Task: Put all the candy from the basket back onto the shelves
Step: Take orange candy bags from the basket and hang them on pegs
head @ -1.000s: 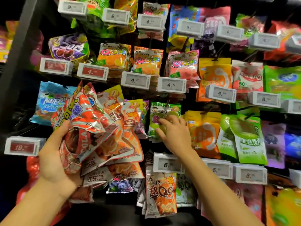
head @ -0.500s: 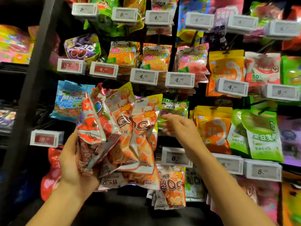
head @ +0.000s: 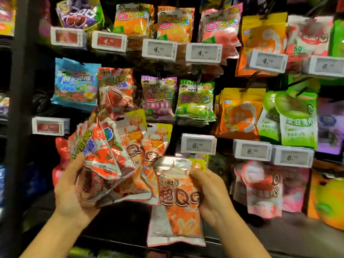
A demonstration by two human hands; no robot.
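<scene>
The basket is out of the picture. The right edge of the shelves (head: 204, 19) is blurry. The left hand (head: 71, 190) grips a fanned bunch of candy bags (head: 111, 161), hiding their bottoms. Just right of the bunch, the right hand (head: 210, 194) pinches one orange candy bag (head: 176, 211). Above the bunch, purple bags (head: 158, 97) and green bags (head: 195, 99) hang on hooks.

Store light falls from above and in front; hanging packets bright, colours saturated. Gaps behind the pegs and the bottom shelf (head: 119, 220) drop to near black. Foil glare on the fanned bags (head: 104, 164) in the left hand (head: 72, 190). Motion blur throughout, heaviest at right edge: yellow packet (head: 329, 203) smeared. Price tags (head: 198, 145) half legible. Wide-angle bowing; left upright (head: 20, 108) leans. Both forearms evenly lit, soft shadows.
</scene>
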